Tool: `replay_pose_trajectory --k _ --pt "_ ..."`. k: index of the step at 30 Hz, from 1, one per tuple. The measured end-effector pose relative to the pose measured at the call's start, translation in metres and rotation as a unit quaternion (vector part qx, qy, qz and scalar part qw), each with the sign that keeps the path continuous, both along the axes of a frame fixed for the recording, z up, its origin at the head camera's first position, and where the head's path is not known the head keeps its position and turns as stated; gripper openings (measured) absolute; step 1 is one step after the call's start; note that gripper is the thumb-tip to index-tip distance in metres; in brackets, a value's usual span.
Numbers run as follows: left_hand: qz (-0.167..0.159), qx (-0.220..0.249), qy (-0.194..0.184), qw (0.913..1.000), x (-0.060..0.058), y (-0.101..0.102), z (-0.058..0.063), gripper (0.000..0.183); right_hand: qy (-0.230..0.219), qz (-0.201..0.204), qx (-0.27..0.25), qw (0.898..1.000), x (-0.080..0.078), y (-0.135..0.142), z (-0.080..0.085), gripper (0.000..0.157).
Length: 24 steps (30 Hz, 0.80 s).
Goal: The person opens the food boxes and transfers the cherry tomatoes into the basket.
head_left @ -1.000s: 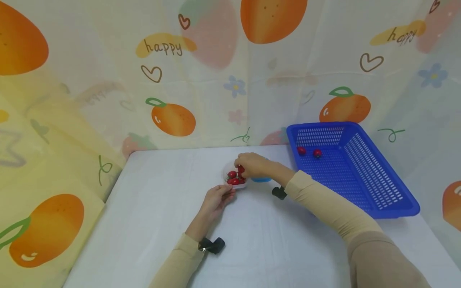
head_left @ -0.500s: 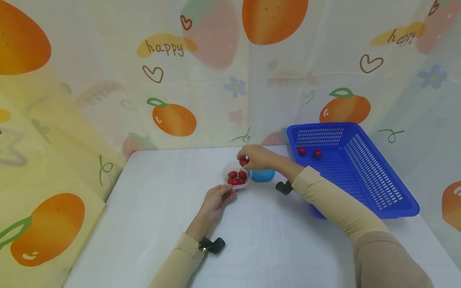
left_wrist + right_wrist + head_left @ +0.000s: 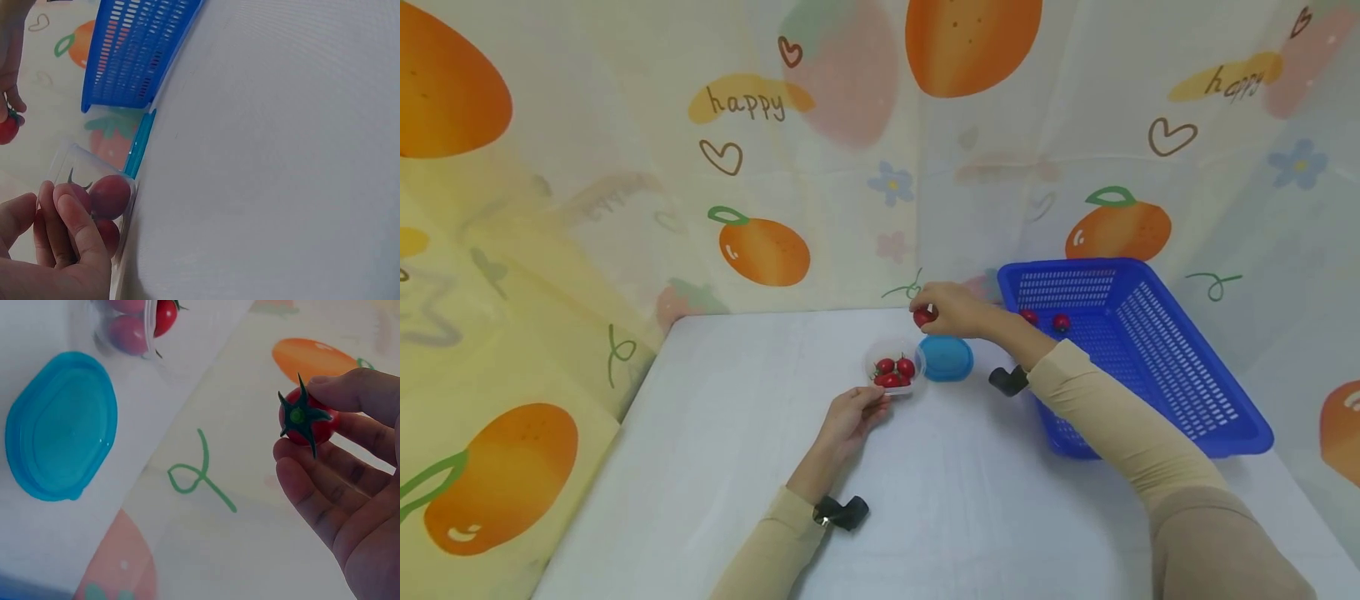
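My right hand pinches a cherry tomato with a green calyx between thumb and fingers, raised above the table behind the blue lid. My left hand grips the near rim of a clear plastic container, thumb on one side and fingers on the other. Several red tomatoes lie inside that container. Right beside it, flat on the table, is a translucent blue lid.
A large blue plastic basket stands at the table's right, with two tomatoes at its far left corner. Behind the white table hangs a fruit-printed cloth.
My right hand has lifted the tomato up out of the container and carried it right and back, uncovering the blue lid. The left hand stays at the container's rim.
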<state>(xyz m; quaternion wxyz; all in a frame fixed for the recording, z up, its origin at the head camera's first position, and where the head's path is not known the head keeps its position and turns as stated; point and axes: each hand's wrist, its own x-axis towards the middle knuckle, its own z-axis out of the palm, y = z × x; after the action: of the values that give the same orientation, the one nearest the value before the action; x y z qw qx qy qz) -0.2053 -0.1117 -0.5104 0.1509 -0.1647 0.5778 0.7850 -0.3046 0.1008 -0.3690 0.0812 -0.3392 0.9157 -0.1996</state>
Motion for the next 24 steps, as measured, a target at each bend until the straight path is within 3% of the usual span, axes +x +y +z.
replay_pose_trajectory --k 16,24 --pt "-0.006 -0.002 0.001 1.0 0.001 0.001 -0.002 0.028 -0.041 -0.061 -0.04 0.996 -0.001 0.034 0.006 0.038" --pt "-0.002 -0.008 0.002 1.0 0.001 0.002 0.0 0.026 -0.041 -0.086 -0.056 0.994 -0.001 0.053 0.003 0.033"
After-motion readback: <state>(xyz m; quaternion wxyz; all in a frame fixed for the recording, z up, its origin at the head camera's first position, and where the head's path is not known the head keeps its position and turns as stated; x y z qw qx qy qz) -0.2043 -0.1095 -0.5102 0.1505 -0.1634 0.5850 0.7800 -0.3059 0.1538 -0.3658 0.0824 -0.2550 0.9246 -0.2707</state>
